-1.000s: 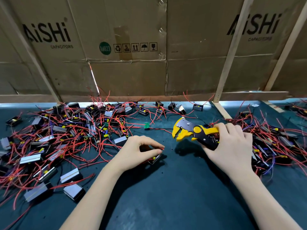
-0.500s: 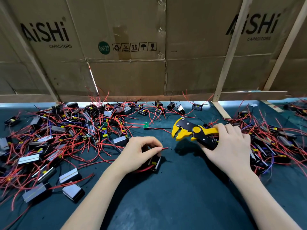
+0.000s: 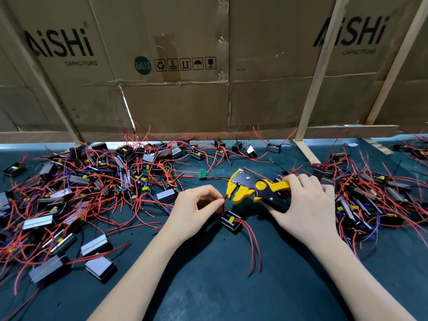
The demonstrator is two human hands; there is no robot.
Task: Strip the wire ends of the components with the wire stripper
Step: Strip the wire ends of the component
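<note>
Wire [image 3: 223,200] sits pinched between my left hand [image 3: 194,210] thumb and forefinger, its red tip at the open mouth of the wire stripper [image 3: 256,189]. My right hand [image 3: 308,208] curls round the stripper's yellow-and-black handles. The component [image 3: 230,221] this wire belongs to lies on the dark green table [image 3: 208,286] just below my left fingers, two more red leads trailing toward me.

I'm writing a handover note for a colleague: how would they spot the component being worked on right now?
On the dark green table mat, look between the two big tangles of red-wired parts. There, between the left hand and right hand, below the yellow-and-black wire stripper, lies a small black box component. Unlike its neighbours, it lies alone, one wire pinched.
</note>
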